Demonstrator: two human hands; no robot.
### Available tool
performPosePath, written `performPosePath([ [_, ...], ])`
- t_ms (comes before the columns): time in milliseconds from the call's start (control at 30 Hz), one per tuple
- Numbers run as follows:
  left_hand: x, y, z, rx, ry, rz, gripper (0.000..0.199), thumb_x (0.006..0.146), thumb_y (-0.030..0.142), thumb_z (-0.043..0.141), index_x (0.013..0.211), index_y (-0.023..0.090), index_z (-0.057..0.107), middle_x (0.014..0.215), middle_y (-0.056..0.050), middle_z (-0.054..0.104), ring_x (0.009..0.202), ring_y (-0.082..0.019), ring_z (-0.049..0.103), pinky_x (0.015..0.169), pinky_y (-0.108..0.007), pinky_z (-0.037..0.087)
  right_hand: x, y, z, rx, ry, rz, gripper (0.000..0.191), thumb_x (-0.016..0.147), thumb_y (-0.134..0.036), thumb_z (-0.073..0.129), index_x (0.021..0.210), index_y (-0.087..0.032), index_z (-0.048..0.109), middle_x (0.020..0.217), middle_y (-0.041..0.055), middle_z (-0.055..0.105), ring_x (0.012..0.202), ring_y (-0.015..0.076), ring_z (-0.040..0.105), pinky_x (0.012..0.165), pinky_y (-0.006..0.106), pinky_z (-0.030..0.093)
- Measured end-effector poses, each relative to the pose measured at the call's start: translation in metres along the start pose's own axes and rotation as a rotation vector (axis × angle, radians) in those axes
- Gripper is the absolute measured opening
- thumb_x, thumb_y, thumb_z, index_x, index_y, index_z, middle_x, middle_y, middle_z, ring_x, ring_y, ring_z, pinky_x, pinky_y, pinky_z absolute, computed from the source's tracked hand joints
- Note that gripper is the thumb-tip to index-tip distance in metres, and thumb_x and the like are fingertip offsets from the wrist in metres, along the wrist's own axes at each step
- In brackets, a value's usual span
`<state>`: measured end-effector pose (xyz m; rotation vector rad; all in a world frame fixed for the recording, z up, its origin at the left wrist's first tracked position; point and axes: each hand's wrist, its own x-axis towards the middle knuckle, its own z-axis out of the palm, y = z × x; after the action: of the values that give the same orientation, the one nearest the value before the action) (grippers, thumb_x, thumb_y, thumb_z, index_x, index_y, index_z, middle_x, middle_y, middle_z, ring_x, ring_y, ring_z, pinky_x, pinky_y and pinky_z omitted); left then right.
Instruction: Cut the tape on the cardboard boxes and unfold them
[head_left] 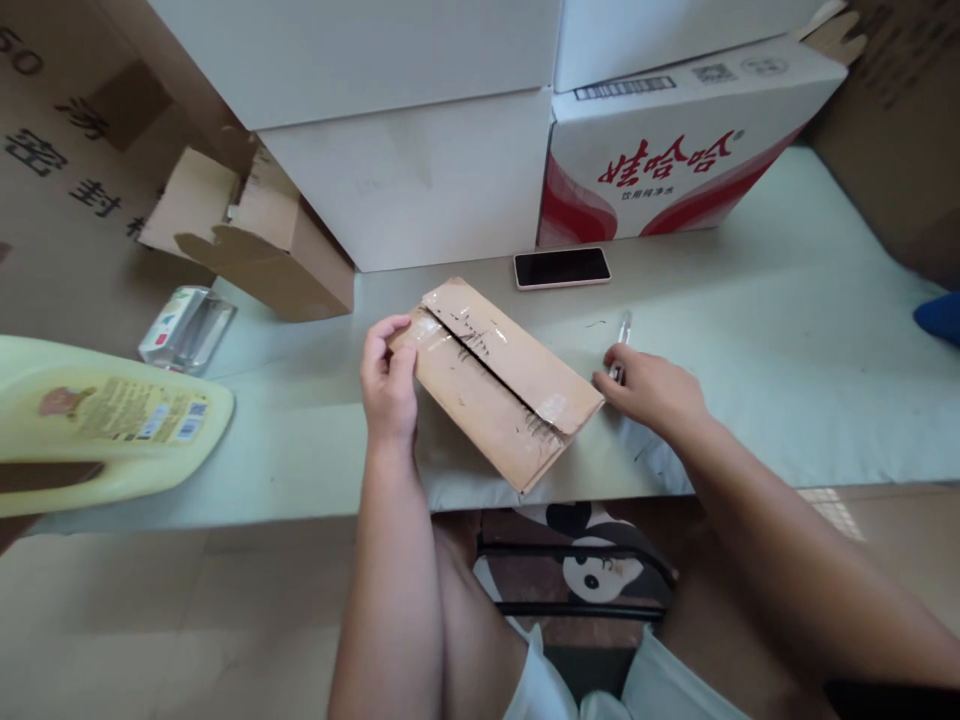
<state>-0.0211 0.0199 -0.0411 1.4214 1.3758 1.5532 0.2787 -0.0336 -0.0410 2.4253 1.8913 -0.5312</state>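
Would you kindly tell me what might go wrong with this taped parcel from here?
The taped cardboard box overhangs the table edge, pinned only by the left hand, so it may tip off. The right hand rests on a pen-like tool; a slip could reach the left fingers or the nearby phone.

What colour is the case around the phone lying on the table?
Pink, around the flat black-screened phone; the head view shows it best.
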Motion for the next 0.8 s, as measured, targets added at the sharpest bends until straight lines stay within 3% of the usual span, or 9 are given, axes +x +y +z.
performPosePath([
  [133,-0.004,0.004,0.003,-0.024,-0.037,0.024,0.032,0.079,0.042,0.066,0.105,0.023,0.064,0.103,-0.004,0.065,0.092,-0.017,0.06,0.083,-0.029,0.049,-0.001,0.004,0.001,0.13,0.1,0.008,0.024,0.084,-0.036,0.053,0.101,-0.024,0.064,0.086,0.0081,0.07,0.077,0.0263,0.064,0.062,0.035,0.04],
  [300,-0.008,0.009,0.011,-0.051,-0.06,0.042,0.031,0.077,0.04,0.068,0.102,0.023,0.063,0.098,-0.003,0.064,0.081,-0.015,0.057,0.072,-0.027,0.047,-0.015,0.001,-0.007,0.923,0.301,-0.199,0.017,0.087,-0.028,0.052,0.102,-0.026,0.059,0.084,-0.0006,0.059,0.056,0.0105,0.053,0.055,0.028,0.041],
  [400,-0.007,0.011,0.014,-0.058,-0.03,0.026,0.026,0.076,0.035,0.067,0.099,0.023,0.064,0.097,-0.003,0.065,0.081,-0.015,0.056,0.073,-0.027,0.046,-0.035,0.0,-0.019,1.2,0.349,-0.43,0.017,0.09,-0.032,0.055,0.105,-0.028,0.062,0.084,-0.0011,0.057,0.055,0.0098,0.049,0.053,0.027,0.041],
  [500,-0.006,0.013,0.018,-0.049,0.019,-0.017,0.023,0.076,0.031,0.064,0.097,0.022,0.064,0.096,-0.003,0.065,0.082,-0.015,0.057,0.075,-0.026,0.046,-0.06,0.003,-0.032,1.239,0.326,-0.642,0.031,0.084,-0.034,0.068,0.115,-0.031,0.062,0.081,-0.0007,0.059,0.063,0.0142,0.055,0.056,0.03,0.046],
  [567,-0.006,0.015,0.021,-0.035,0.053,-0.033,0.021,0.078,0.028,0.061,0.097,0.021,0.063,0.095,-0.003,0.065,0.084,-0.015,0.058,0.077,-0.026,0.046,-0.076,0.005,-0.037,1.215,0.339,-0.71,0.036,0.082,-0.03,0.072,0.117,-0.031,0.061,0.077,-0.0013,0.06,0.063,0.0154,0.056,0.055,0.031,0.048],
  [700,-0.008,0.017,0.03,0.01,0.129,-0.001,0.02,0.082,0.027,0.057,0.099,0.02,0.062,0.099,-0.003,0.065,0.09,-0.015,0.058,0.084,-0.027,0.045,-0.101,0.007,-0.04,1.194,0.449,-0.707,0.017,0.086,-0.022,0.069,0.099,-0.027,0.059,0.067,-0.0042,0.061,0.051,0.0119,0.055,0.045,0.027,0.043],
  [800,-0.009,0.015,0.035,0.013,0.144,0.032,0.02,0.081,0.027,0.056,0.1,0.02,0.06,0.098,-0.003,0.063,0.09,-0.015,0.057,0.083,-0.028,0.043,-0.108,0.005,-0.043,1.11,0.416,-0.691,0.009,0.09,-0.024,0.066,0.091,-0.025,0.057,0.06,-0.0051,0.063,0.044,0.0104,0.055,0.039,0.024,0.039],
])
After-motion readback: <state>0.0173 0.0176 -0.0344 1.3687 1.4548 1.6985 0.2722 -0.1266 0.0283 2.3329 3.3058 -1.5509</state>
